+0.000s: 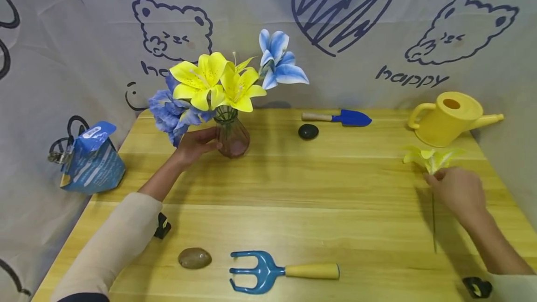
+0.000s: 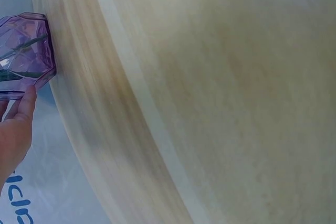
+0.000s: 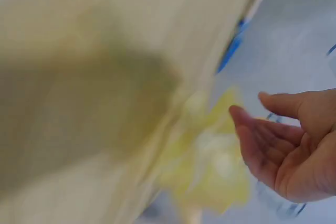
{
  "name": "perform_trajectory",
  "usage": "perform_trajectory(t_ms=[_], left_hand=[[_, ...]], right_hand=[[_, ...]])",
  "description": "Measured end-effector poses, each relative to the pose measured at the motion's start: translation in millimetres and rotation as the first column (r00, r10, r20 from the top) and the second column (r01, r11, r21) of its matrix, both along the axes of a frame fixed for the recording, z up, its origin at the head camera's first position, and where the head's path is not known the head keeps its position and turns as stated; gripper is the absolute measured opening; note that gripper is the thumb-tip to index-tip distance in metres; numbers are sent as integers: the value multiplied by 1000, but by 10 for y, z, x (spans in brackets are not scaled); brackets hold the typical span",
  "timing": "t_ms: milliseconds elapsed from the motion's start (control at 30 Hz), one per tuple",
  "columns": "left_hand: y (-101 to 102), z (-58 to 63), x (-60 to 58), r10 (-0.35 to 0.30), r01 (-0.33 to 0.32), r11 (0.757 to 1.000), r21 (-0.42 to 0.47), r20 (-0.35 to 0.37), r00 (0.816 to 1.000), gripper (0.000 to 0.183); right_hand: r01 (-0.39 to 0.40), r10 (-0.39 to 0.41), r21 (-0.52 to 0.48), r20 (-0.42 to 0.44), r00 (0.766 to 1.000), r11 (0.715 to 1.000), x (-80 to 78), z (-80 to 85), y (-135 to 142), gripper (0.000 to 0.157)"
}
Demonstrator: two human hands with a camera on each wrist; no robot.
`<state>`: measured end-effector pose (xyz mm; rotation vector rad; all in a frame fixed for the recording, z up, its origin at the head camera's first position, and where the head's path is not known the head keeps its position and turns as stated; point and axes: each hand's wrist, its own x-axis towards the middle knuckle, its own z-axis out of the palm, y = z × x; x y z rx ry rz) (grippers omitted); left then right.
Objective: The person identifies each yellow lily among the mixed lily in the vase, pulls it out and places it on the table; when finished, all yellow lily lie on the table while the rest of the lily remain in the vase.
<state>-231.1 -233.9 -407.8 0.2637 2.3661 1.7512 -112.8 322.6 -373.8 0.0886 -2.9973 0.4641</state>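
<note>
On the left, my left hand (image 1: 196, 146) grips the side of a faceted, purple-tinted glass vase (image 1: 233, 141), its thumb on the near face. In the left wrist view the thumb meets the vase (image 2: 26, 51) near its base. Yellow lilies (image 1: 209, 80), a blue-and-white lily (image 1: 278, 59) and a blue-purple flower (image 1: 168, 111) stand in it. At the right, my right hand (image 1: 459, 192) is over a single yellow flower (image 1: 432, 156) with a long thin stem. In the right wrist view, its thumb and fingers stand apart beside the blurred bloom (image 3: 210, 166).
A yellow watering can (image 1: 446, 120) stands at the back right. Near the back edge lie a blue trowel (image 1: 354, 118) and a black stone (image 1: 308, 131). A brown stone (image 1: 195, 258) and a blue hand fork (image 1: 262, 271) lie in front. A blue bag (image 1: 94, 164) sits far left.
</note>
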Motion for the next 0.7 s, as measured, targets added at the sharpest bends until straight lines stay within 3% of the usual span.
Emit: perform_trajectory(t_ms=[100,200,267,367,433,533,567,700], left_hand=[[5,-1,3,22,-22,1000,-3,11,1000,55],[7,1,9,29,-29,1000,-1,20,999,55],[6,6,12,20,-20,1000,-3,14,1000,56],[3,9,19,18,-18,1000,-3,13,1000,57],[4,12,25,13,-13,1000,1,14,1000,57],[12,15,36,10,-10,1000,15,27,1000,57],[17,15,38,12,-12,1000,19,30,999,57],[42,7,36,11,-13,999,36,33,999,55]], right_hand=[[-48,41,-127,-54,998,991,-155,115,-422,31],[-137,112,-337,-90,990,931,-366,167,-935,27],[-217,180,-484,-122,976,848,-505,186,-1296,26],[-313,262,-664,-179,948,679,-692,244,-1857,25],[-328,287,-755,-192,938,567,-800,288,-2216,26],[-297,282,-844,-183,942,446,-942,333,-2703,25],[-274,270,-859,-167,948,432,-978,338,-2839,25],[-228,203,-877,-154,967,423,-1094,345,-3263,26]])
